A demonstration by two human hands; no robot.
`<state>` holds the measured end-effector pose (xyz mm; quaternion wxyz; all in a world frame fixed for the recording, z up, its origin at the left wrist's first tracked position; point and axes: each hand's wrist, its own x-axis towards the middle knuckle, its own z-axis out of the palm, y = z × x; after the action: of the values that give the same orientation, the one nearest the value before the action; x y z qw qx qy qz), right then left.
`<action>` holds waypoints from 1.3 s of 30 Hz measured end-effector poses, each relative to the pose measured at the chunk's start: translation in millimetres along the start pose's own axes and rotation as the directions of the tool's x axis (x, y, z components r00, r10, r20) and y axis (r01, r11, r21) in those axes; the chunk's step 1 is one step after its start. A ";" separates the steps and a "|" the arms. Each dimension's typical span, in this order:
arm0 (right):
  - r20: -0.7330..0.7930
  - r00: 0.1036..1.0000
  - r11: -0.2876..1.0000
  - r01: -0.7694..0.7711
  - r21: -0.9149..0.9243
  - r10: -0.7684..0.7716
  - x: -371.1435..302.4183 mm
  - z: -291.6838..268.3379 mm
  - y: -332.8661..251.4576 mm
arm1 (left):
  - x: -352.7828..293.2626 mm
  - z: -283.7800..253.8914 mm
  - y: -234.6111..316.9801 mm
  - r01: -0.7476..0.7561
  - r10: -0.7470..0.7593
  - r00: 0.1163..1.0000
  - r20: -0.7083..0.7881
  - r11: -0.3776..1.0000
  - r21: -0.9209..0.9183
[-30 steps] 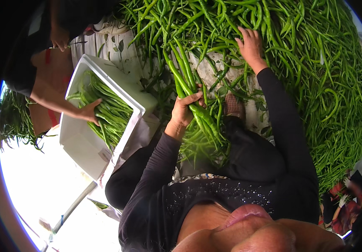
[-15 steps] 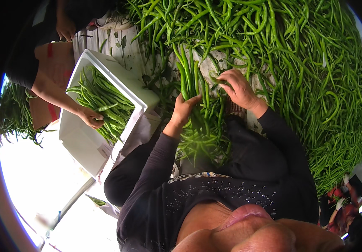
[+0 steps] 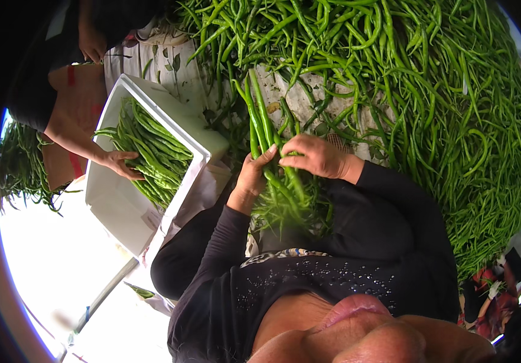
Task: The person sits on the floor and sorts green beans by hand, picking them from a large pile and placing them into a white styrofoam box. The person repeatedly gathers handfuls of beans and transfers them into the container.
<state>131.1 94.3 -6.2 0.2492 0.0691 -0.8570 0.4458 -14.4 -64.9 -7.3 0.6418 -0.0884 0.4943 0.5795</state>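
Observation:
My left hand [image 3: 251, 178] is closed round a bunch of long green chili peppers [image 3: 261, 118], which stick up past the thumb with their tips leaning left. Against the right side of that bunch, my right hand [image 3: 316, 157] has its fingers curled and closed on a green chili pepper [image 3: 295, 184], partly covered by the fingers. More chili peppers, somewhat blurred, lie in a heap [image 3: 284, 213] on my lap below both hands.
A large pile of green chili peppers [image 3: 417, 115] spreads over the far and right side. To my left, a white box [image 3: 203, 138] holds more peppers; another person's hand [image 3: 121, 164] reaches into it. Behind that arm stands a brown cardboard box [image 3: 79, 91].
My right hand has come left and nearer, up against the bunch. The bunch in my left hand has tilted left. The other person's hand in the box has shifted up, its fingers more stretched.

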 end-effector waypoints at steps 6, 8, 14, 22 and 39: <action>-0.061 0.952 0.927 -0.276 0.255 0.300 5.1 1.7 45.3 | 0.9 13.0 -0.8 -0.036 0.029 0.995 -0.100 0.997 -0.063; -0.164 0.654 0.644 -0.611 0.460 0.738 -12.7 17.0 102.1 | 7.3 0.7 -3.3 -0.048 0.046 0.999 -0.028 0.996 -0.080; 0.155 0.269 -0.087 -0.251 0.964 0.951 -4.0 23.1 219.8 | 7.4 0.1 1.5 -0.110 0.111 0.994 0.002 0.993 -0.039; 0.164 0.109 -0.103 -0.425 0.899 0.980 22.0 39.4 250.0 | 5.3 -0.1 0.8 -0.145 0.146 0.988 0.056 0.989 -0.018; 0.088 0.403 -0.092 -0.009 0.996 0.911 4.1 18.3 125.1 | 11.3 -17.7 -2.5 0.071 0.289 0.845 0.450 0.774 -0.630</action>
<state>78.3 154.3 -104.2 0.2303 -0.3180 -0.1469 0.9079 -23.6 -70.4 -25.6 0.6488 -0.1049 0.0849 0.7489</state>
